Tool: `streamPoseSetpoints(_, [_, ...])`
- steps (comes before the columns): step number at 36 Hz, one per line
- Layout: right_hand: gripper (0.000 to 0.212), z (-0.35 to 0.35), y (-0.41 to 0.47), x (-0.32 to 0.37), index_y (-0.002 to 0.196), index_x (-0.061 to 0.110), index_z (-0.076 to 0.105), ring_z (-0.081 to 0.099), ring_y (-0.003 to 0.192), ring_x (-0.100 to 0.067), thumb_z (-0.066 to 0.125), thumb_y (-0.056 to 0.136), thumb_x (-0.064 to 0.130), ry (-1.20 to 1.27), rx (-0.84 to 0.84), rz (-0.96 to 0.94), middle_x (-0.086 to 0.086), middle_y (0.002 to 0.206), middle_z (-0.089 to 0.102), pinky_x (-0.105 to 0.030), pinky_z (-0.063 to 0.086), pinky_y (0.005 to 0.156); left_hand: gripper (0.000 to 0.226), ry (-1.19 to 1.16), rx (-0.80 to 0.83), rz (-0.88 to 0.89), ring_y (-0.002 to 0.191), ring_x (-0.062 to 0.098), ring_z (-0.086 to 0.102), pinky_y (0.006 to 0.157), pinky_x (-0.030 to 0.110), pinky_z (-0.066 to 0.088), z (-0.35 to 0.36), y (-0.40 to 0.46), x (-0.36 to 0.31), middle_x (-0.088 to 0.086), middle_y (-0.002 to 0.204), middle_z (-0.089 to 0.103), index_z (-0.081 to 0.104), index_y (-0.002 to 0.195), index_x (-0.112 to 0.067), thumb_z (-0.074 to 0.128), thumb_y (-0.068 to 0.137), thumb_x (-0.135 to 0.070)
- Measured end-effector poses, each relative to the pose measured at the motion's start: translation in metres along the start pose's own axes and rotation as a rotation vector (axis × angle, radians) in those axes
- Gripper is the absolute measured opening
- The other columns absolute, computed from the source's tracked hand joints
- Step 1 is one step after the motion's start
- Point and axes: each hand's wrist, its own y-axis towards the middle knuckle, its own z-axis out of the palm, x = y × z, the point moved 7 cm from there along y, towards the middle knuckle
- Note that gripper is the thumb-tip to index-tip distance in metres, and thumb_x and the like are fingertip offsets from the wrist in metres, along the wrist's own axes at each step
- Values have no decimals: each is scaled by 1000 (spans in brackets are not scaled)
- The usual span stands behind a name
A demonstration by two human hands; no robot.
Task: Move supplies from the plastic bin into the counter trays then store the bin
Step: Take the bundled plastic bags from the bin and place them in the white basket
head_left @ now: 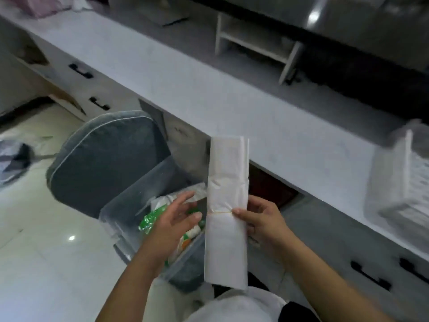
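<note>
Counter (209, 98) pale grey, drawers below, glossy tiled floor (46, 263)

Bare counter (209, 94) stretch between shelf unit (257, 43) and, seemingly, tray (394, 177)

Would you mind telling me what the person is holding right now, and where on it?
The right hand grips a long white paper-wrapped bundle at its middle, by the rubber band. The left hand holds nothing.

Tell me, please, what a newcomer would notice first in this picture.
First, the long white packet bound with a rubber band, held upright at the centre by the right hand. Next, the open left hand beside it, over the clear plastic bin with green-and-white packages. A white tray sits on the counter at right.
</note>
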Motion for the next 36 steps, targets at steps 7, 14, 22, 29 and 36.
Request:
streamPoseSetpoints(7, [25, -104, -130, -13, 106, 12, 74, 73, 84, -25, 74, 81, 12, 134, -436, -74, -7, 101, 76, -34, 57, 61, 45, 170, 167, 91, 121, 10, 57, 94, 25, 44, 92, -6, 39, -6, 137, 57, 58, 115, -54, 77, 82, -29])
streamPoseSetpoints(14, [21, -205, -237, -9, 101, 8, 72, 69, 62, -20, 72, 80, 8, 221, -792, -178, -6, 84, 77, -32, 49, 51, 69, 612, 442, 243, 133, 2, 31, 109, 30, 32, 194, -22, 19, -22, 148, 32, 34, 140, -56, 70, 82, -52])
streamPoseSetpoints(22, [19, -302, -275, 18, 104, 9, 69, 67, 76, -27, 67, 85, 6, 347, -899, -275, -10, 94, 74, -40, 51, 63, 75, 904, 523, 393, 150, 11, 10, 122, 38, 18, 284, -4, -7, -9, 163, 16, 28, 150, -44, 67, 86, -48])
streamPoseSetpoints(29, [16, -406, -245, 29, 100, 10, 73, 73, 71, -24, 70, 83, 11, 393, -848, -262, -9, 93, 77, -33, 57, 52, 75, 1102, 521, 314, 152, 16, 3, 123, 44, 13, 368, 50, -5, -8, 165, 9, 20, 151, -46, 61, 88, -53])
streamPoseSetpoints(36, [11, -505, -167, 68, 97, 10, 71, 72, 65, -18, 69, 86, 12, 332, -702, -184, -4, 84, 77, -28, 55, 49, 57, 826, 469, 67, 142, 12, 33, 101, 33, 39, 453, 97, -21, -12, 156, 32, 37, 143, -50, 60, 91, -50])
